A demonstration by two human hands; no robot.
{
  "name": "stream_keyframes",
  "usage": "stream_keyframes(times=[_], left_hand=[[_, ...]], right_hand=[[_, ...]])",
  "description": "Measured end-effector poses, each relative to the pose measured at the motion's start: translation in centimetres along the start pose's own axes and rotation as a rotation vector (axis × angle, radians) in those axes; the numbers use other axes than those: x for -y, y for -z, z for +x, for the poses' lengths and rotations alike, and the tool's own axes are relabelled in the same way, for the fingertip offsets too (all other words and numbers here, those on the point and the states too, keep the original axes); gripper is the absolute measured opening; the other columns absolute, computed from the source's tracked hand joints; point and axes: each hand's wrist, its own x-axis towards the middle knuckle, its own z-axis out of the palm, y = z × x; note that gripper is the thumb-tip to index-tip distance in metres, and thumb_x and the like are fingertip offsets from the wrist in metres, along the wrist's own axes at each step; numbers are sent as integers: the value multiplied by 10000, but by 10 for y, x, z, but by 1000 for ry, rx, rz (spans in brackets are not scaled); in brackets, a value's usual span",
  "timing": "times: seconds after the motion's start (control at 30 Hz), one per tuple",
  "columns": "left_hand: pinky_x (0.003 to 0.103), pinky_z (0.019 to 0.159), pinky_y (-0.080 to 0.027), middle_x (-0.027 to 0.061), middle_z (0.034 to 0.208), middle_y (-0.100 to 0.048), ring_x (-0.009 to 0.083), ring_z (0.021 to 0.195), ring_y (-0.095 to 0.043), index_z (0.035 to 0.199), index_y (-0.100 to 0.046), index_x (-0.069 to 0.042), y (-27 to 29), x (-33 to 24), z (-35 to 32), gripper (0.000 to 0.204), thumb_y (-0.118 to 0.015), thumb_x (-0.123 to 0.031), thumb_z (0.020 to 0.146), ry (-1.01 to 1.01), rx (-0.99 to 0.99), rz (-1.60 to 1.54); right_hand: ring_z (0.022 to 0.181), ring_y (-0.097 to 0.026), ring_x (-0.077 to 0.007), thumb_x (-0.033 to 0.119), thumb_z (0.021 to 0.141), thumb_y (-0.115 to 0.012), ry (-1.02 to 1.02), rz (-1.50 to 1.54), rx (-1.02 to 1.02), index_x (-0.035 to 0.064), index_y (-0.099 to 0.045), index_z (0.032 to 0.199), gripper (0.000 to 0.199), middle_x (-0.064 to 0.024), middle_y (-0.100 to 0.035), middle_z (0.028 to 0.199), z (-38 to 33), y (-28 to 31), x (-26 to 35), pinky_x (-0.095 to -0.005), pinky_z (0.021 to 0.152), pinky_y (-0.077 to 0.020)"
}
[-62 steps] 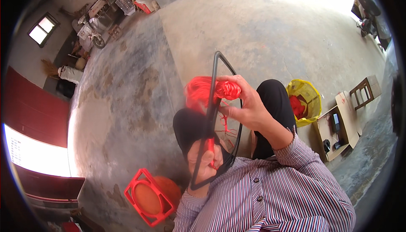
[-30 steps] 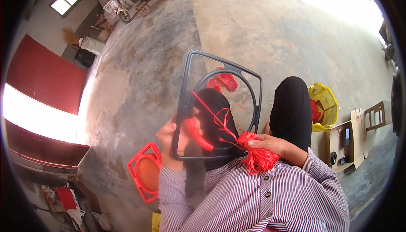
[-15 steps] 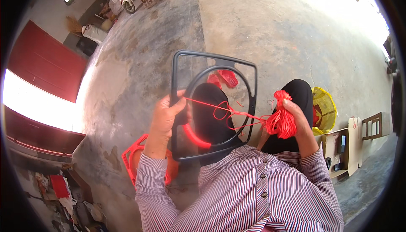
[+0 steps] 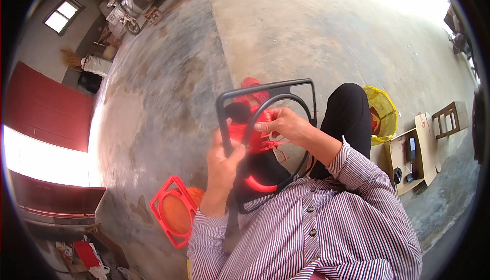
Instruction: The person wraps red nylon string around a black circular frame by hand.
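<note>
**Red cord worked onto a dark frame**

Seated on a concrete floor [image 4: 286, 30], striped shirt sleeves coming in from the lower edge. Left hand [image 4: 223, 161] closed around the left side bar of the frame [image 4: 265, 87], thumb over the front, fingers wrapped behind. Frame held upright over the lap: dark, squarish with rounded corners, a round ring set inside it. Right hand [image 4: 284, 124] reaching across the ring's upper part, fingertips pinched together on the cord [image 4: 244, 129]. Red cord bunched between the two hands, just beside the left thumb; loose strands trailing under the right hand; a red wrapped stretch showing along the ring's lower arc.

A red shape on the floor beyond the frame's top edge, partly hidden, kind not clear. Red frame [image 4: 173, 211] with an orange centre lying flat on the floor just left of the left forearm. Yellow basket [image 4: 384, 112] near the right knee, with something red inside. Cardboard box [image 4: 411, 153] and small wooden stool [image 4: 449, 118] farther right. Red door [image 4: 46, 109] along the left wall, clutter near the window at the far corner.
</note>
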Motion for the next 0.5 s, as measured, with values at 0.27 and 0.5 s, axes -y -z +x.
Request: stream_keyframes(times=[0.27, 0.5], left_hand=[[247, 755, -442, 97, 1329, -508, 112, 846, -562, 777, -623, 14, -3, 4, 2, 54, -654, -20, 807, 110, 55, -87], [250, 803, -451, 10, 1021, -562, 105, 888, -557, 1035, -591, 0, -5, 10, 1, 235, -645, 7, 807, -120, 2, -27]], right_hand=[[919, -637, -164, 102, 877, -626, 158, 671, 314, -15, -581, 1135, 287, -81, -653, 1016, -13, -8, 6, -272, 817, -505], [1036, -568, -227, 138, 781, -709, 56, 280, 20, -6, -545, 1197, 470, -82, -607, 1117, -34, 8, -5, -381, 882, -470]])
